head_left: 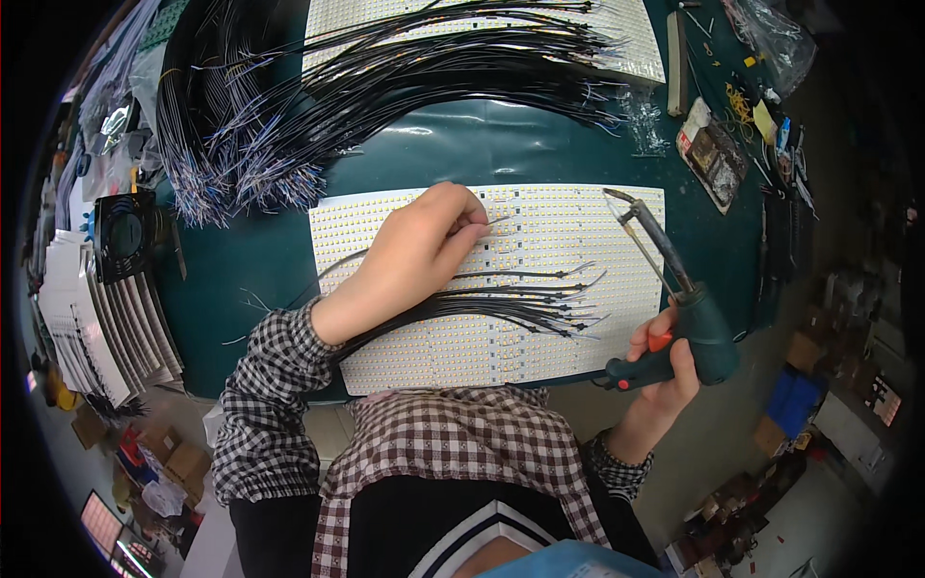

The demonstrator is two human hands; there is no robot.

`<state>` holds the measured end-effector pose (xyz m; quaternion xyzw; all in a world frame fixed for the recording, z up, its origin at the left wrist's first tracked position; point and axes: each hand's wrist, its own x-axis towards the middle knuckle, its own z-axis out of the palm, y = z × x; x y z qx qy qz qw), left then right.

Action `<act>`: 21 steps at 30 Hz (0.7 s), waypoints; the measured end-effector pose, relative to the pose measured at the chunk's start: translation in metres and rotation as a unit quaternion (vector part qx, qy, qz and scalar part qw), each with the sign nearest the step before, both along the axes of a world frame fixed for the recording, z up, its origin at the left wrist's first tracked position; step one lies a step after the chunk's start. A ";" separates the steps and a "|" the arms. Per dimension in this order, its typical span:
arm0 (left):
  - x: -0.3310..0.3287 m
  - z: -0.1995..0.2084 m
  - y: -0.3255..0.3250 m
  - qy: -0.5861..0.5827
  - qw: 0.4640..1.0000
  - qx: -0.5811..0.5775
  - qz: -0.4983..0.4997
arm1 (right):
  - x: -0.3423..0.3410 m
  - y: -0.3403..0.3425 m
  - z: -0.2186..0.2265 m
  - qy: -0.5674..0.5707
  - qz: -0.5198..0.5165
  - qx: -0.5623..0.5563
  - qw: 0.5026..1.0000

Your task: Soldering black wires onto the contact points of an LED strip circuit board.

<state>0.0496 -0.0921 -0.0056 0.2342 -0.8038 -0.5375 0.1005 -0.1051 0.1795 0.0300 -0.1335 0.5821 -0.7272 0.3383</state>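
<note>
Over the white board [631, 289], my left hand [414, 241] is pinching a wire [500, 221]; at its right, my right hand [665, 387] is gripping a soldering gun [710, 337]. Cables [520, 292] across it and bundles [462, 82] beyond are seemingly awaiting work.

The left hand [409, 241] is over the white LED panel [621, 299], fingers [469, 204] pinching a thin wire [497, 221] near the middle! The right hand [665, 385] grips a dark green soldering gun [710, 332], its tip over the panel's right side. Short black cables [511, 295] lie across the panel, while a bigger black bundle [414, 91] sprawls over the far counter [231, 299], a black fan [123, 237] at left.
</note>
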 end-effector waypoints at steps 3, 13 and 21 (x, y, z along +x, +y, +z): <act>0.001 -0.003 -0.006 -0.019 0.998 0.050 0.015 | 0.001 -0.007 -0.004 -0.042 0.016 -0.039 0.998; -0.002 -0.005 -0.010 -0.027 0.994 0.080 0.069 | 0.001 -0.012 -0.006 -0.014 0.059 0.028 0.998; -0.018 -0.009 -0.020 0.002 0.998 -0.002 0.065 | 0.005 -0.035 0.007 -0.003 -0.005 0.044 0.999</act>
